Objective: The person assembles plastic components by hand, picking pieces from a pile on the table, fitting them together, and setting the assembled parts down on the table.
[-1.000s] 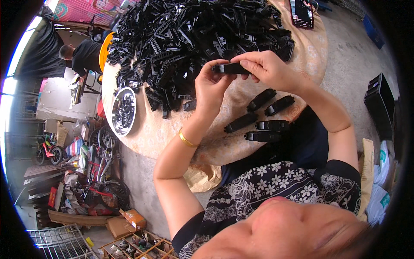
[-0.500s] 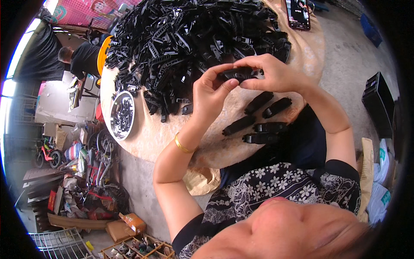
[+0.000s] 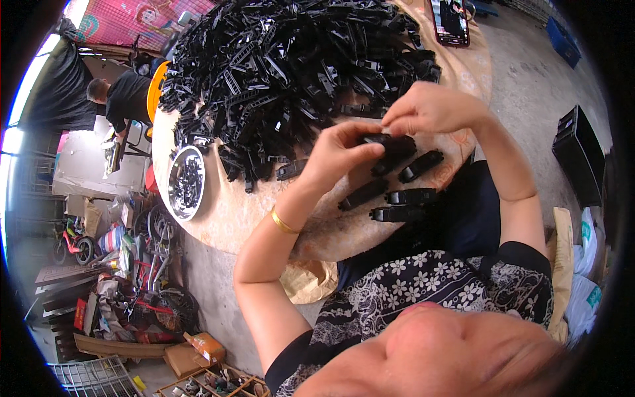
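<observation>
The left hand (image 3: 340, 153) holds a black piece (image 3: 391, 141) between thumb and fingers, near the centre of the frame, over the worktop (image 3: 228, 221). The right hand (image 3: 430, 109) is just beside it with fingertips brought close together; whether they hold something, I cannot tell. Several similar parts (image 3: 421, 166) lie below. A big black pile (image 3: 284, 73) fills the upper middle, and a white dish (image 3: 202, 173) stands at the left.

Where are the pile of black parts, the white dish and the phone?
Pile of black parts (image 3: 288, 73): head view, on parts near its middle.
White dish (image 3: 185, 214): head view, on its lower rim.
Phone (image 3: 451, 21): head view, on its screen.
</observation>
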### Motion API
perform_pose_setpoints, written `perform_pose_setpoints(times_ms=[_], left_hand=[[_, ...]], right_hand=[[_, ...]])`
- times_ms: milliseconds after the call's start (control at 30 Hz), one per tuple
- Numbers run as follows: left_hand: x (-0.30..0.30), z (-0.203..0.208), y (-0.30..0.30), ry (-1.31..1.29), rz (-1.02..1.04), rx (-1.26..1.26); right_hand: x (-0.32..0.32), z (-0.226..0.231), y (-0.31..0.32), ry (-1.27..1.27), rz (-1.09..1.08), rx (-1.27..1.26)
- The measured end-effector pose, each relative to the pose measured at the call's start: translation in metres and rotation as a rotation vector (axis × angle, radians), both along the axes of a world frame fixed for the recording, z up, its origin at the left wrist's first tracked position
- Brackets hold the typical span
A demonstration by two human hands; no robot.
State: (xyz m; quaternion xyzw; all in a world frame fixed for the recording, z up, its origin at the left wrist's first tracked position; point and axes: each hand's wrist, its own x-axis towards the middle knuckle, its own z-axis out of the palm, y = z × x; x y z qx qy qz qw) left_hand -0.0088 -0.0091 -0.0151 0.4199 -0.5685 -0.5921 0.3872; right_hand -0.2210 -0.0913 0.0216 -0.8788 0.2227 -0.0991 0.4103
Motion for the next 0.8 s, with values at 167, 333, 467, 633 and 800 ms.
perform_pose_setpoints(times_ms=[167, 333, 467, 633, 800], left_hand=[[-0.003, 0.002, -0.008, -0.566, 0.017, -0.364], [-0.009, -0.008, -0.023, -0.948, 0.318, -0.942], [-0.006, -0.008, -0.025, -1.002, 0.286, -0.865], [-0.005, -0.008, -0.021, -0.930, 0.317, -0.826], [0.000, -0.009, -0.024, -0.424, 0.397, -0.480]], right_hand=[[0.016, -0.018, -0.062, -0.362, -0.430, -0.914], [0.047, -0.037, -0.100, -0.061, -0.405, -1.283], [0.042, -0.029, -0.115, -0.102, -0.332, -1.318], [0.030, -0.016, -0.089, -0.320, -0.385, -1.057], [0.025, -0.006, -0.019, -0.433, -0.191, -0.379]])
